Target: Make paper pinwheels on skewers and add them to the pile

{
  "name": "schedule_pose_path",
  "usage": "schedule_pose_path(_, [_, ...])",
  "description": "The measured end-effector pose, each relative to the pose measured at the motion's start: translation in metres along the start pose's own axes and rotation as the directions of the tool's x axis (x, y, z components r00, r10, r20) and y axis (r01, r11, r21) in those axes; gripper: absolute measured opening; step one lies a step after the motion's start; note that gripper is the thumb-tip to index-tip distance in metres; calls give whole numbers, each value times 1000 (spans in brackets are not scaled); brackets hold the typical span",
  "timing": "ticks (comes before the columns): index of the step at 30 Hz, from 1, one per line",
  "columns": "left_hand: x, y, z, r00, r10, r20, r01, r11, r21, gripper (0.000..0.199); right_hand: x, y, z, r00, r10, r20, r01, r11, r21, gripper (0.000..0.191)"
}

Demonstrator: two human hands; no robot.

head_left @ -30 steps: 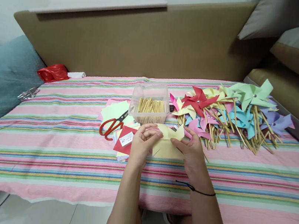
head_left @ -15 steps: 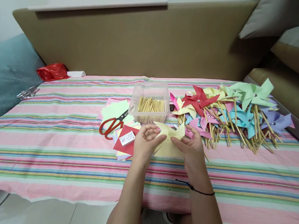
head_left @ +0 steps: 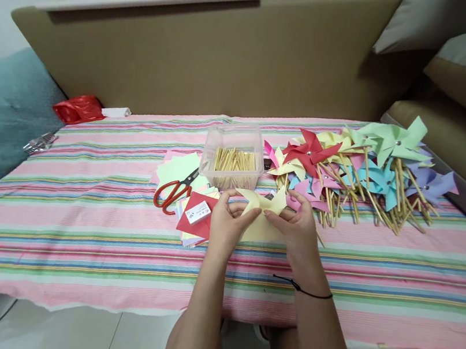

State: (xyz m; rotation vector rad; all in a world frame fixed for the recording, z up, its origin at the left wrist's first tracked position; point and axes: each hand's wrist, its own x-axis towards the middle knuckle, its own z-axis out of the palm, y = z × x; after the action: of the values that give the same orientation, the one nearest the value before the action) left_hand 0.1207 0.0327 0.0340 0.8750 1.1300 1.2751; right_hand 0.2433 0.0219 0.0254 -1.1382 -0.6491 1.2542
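Observation:
Between my hands is a pale yellow paper pinwheel (head_left: 262, 234), its upper blades folded in toward the middle. My left hand (head_left: 228, 220) grips its left side, thumb pressed near the centre. From the right, my right hand (head_left: 298, 225) pinches the same paper, its thumb close to the left one. The fingers behind the paper are partly hidden. Just left of my left hand, a small white box (head_left: 198, 212) lies on a red paper sheet (head_left: 187, 226). Red-handled scissors (head_left: 173, 193) rest on the coloured paper stack (head_left: 181, 170).
A clear plastic box (head_left: 233, 139) of wooden sticks stands beyond my hands. To the right lies a heap of finished pinwheels (head_left: 310, 153) on sticks. A red plastic bag (head_left: 80, 109) sits at the far left of the striped cloth (head_left: 96, 236), beside a teal cushion (head_left: 6, 111).
Both thumbs stay pressed near the middle of the yellow paper, with only slight finger movement. The whole view has shifted a little; the other things stay in place.

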Motion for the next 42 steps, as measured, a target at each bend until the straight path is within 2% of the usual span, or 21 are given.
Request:
schedule_pose_path(10, [0, -1, 1, 999, -13, -36, 13, 1000, 13, 56, -1, -2, 2, 1000, 6, -3, -5, 1000, 2, 89])
schedule_pose_path(20, [-1, 2, 2, 999, -4, -49, 5, 1000, 26, 51, 0, -1, 2, 1000, 7, 2, -7, 1000, 0, 92])
schedule_pose_path(24, [-3, 5, 3, 995, -10, -98, 12, 1000, 14, 51, -1, -3, 3, 999, 46, 11, -46, 999, 3, 89])
schedule_pose_path(27, [-4, 7, 4, 993, -16, -118, 17, 1000, 6, 51, -3, -3, 5, 998, 46, 41, -46, 999, 2, 92])
schedule_pose_path(32, [-3, 7, 2, 997, -31, -69, 30, 999, -20, 54, -3, -1, 4, 999, 13, 41, -12, 1000, -13, 96])
schedule_pose_path(38, [-1, 7, -9, 997, -52, 63, 49, 998, 36, 56, 1, 1, -1, 999, 24, 38, -22, 997, -73, 95])
schedule_pose_path(42, [0, 7, -13, 996, -61, 61, 53, 992, 117, 59, -1, 0, -2, 996, 34, 83, -26, 994, -103, 95])
